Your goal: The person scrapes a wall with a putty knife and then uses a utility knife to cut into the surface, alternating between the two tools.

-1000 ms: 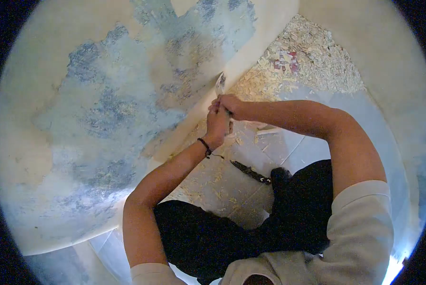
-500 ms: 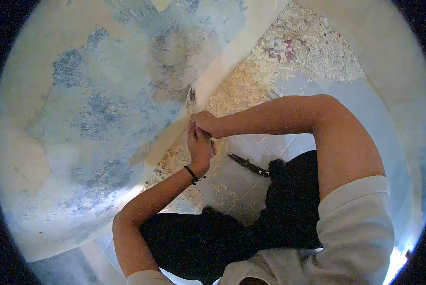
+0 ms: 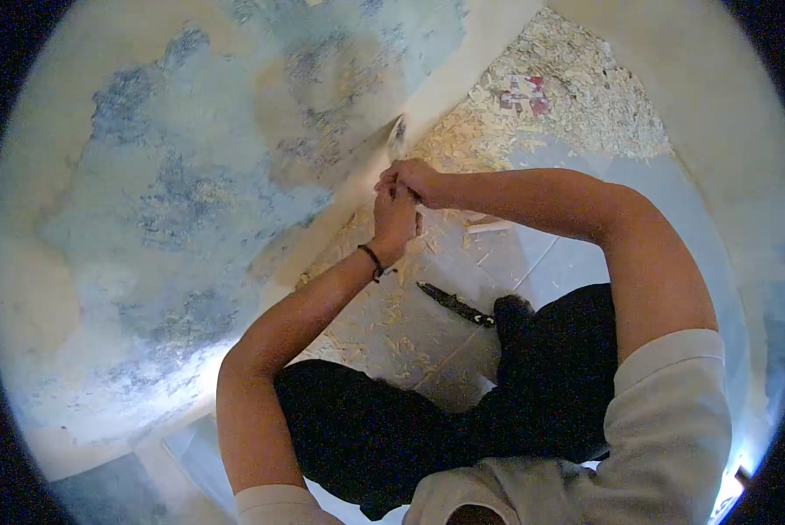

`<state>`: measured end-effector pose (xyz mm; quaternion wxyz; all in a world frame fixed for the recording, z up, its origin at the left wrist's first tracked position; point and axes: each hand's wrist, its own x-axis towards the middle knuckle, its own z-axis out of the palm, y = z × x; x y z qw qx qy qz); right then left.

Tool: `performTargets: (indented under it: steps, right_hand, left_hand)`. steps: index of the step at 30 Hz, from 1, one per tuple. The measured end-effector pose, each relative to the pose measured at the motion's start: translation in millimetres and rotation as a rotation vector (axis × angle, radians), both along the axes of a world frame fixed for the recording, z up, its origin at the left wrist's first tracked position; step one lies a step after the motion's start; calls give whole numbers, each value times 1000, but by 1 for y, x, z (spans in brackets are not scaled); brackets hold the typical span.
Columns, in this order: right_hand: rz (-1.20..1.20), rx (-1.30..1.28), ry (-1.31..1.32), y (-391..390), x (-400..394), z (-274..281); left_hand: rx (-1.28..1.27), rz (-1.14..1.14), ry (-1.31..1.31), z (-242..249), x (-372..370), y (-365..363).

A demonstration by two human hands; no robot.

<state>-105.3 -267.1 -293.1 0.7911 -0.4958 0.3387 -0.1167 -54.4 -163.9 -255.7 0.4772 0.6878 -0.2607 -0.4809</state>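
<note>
Both hands meet around the handle of a tool whose pale, pointed blade (image 3: 398, 138) rests against the lower edge of the blue and beige patched wall (image 3: 200, 192). My left hand (image 3: 396, 219), with a dark bracelet on its wrist, is closed below, and my right hand (image 3: 415, 182) is closed just above it. The handle is mostly hidden by the fingers. Pale chips (image 3: 462, 140) lie along the foot of the wall beside the blade.
On the tiled floor (image 3: 462, 350), a dark, narrow tool (image 3: 454, 304) lies near my dark-clothed knee. A heap of shavings (image 3: 585, 87) with a red and white scrap (image 3: 524, 94) is at the upper right. Bright light shines at the lower right.
Both hands and the blade have moved up and to the right along the wall's lower edge. The hands keep their grip. The dark tool on the floor has stayed put.
</note>
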Motion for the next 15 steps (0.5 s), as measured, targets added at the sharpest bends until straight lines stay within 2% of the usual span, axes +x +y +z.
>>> performTargets:
  steps: [1,4,6,9,11,13,15]
  right_hand:
    - [-50,128,19,1,-6,26]
    - [-188,222,32,1,-1,20]
    - [-99,93,48,5,12,-13]
    - [43,-213,86,29,21,-22]
    - [81,-232,87,54,28,-20]
    - [54,-28,60,74,38,-16]
    - [131,-229,46,82,45,-19]
  left_hand:
    - [-32,-40,14,-7,3,-3]
    - [-11,45,12,0,-4,-5]
    - [-35,102,17,15,-10,7]
    - [14,162,22,21,-12,39]
    - [34,202,6,21,-9,61]
    - [11,243,-26,17,-3,79]
    - [36,204,-68,6,11,90]
